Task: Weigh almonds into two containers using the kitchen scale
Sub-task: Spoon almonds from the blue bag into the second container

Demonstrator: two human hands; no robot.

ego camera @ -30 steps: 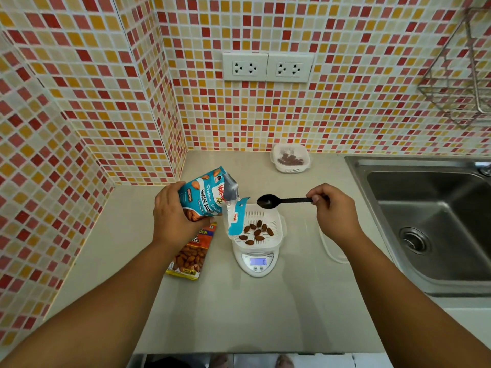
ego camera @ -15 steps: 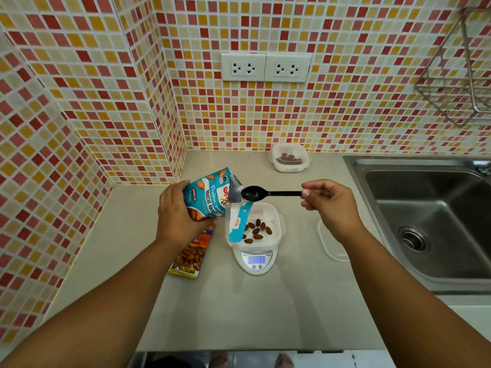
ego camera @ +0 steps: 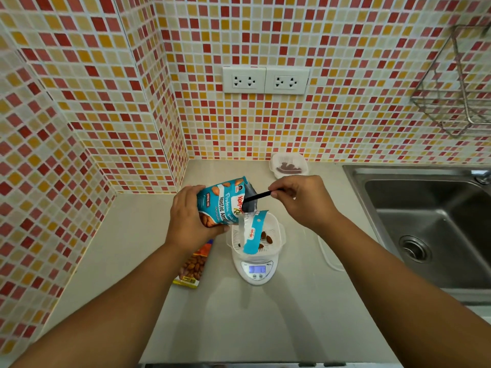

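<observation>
My left hand (ego camera: 189,218) grips a teal almond bag (ego camera: 222,202), tilted with its open mouth to the right and its torn strip hanging down. My right hand (ego camera: 303,200) pinches the handle of a black spoon (ego camera: 259,195), whose bowl is inside the bag's mouth and hidden. Below them a white container (ego camera: 276,229) holding a few almonds sits on the white kitchen scale (ego camera: 255,270), whose display is lit. A second white container (ego camera: 289,165) with dark almonds stands at the back by the wall.
An orange almond packet (ego camera: 191,266) lies flat left of the scale. A clear lid (ego camera: 329,257) lies right of the scale. The steel sink (ego camera: 430,224) fills the right side. Tiled walls close in at the left and back; a wire rack (ego camera: 462,83) hangs upper right.
My right hand has moved the spoon left, from above the container into the bag's mouth. The bag has shifted slightly up and right.
</observation>
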